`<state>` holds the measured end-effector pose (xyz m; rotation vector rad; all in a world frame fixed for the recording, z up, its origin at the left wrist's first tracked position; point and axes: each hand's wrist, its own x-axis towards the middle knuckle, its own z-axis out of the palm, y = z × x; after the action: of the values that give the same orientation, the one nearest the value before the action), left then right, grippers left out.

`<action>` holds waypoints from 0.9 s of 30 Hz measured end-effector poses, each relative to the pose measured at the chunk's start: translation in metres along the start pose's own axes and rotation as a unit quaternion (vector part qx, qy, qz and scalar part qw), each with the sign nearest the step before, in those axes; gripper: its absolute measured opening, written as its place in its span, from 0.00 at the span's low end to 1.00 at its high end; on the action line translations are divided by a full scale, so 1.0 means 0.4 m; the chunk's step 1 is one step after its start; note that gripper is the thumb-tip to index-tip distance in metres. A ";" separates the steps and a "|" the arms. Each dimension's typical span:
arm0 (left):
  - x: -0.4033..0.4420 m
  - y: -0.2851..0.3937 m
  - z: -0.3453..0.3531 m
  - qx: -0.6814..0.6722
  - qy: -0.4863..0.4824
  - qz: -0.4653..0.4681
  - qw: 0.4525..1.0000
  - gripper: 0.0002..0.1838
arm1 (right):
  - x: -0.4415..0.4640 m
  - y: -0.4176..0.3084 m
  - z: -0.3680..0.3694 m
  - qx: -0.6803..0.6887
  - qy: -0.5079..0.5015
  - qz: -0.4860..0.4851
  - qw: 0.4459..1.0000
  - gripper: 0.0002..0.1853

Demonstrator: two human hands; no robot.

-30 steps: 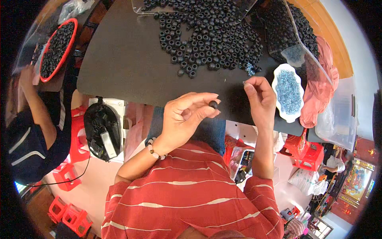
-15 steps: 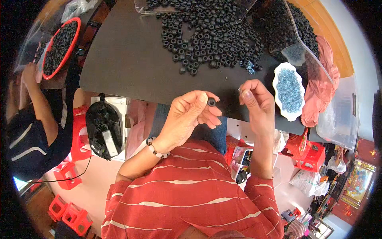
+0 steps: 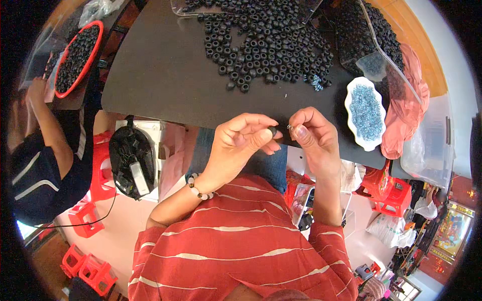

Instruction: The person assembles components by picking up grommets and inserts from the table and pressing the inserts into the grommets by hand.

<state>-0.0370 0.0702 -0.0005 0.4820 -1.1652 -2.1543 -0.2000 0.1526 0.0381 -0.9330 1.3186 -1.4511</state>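
Observation:
A round black bead (image 3: 272, 131) is pinched between the thumb and fingers of my left hand (image 3: 243, 145), which wears a beaded bracelet (image 3: 199, 188). Close to its right, my right hand (image 3: 317, 139) pinches a tiny clear piece (image 3: 289, 127); the two hands do not touch. Beyond them, many loose black beads (image 3: 266, 50) are spread on the dark table (image 3: 155, 70). A small cluster of bluish pieces (image 3: 316, 83) lies at the near right edge of the beads. A white scalloped dish (image 3: 351, 113) of small blue pieces stands right of my right hand.
A clear bin of black beads (image 3: 371, 40) and a pink cloth (image 3: 409, 110) are at the right. On the left, a co-worker's arm (image 3: 51, 133) is beside a red-rimmed basket (image 3: 95, 45) of black beads. A black bag (image 3: 131, 158) lies below the table edge.
My right hand has moved left with the tiny piece, close to my left hand. The bead has turned in my left fingers.

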 end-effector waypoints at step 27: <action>-0.005 0.014 -0.033 0.290 -0.009 0.239 0.927 0.14 | -0.010 0.025 0.004 0.062 -0.054 0.048 0.995 0.12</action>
<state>-0.0260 0.0612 -0.0031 0.3704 -1.7310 -1.3853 -0.1961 0.1560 0.0288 -0.8437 1.1653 -1.3738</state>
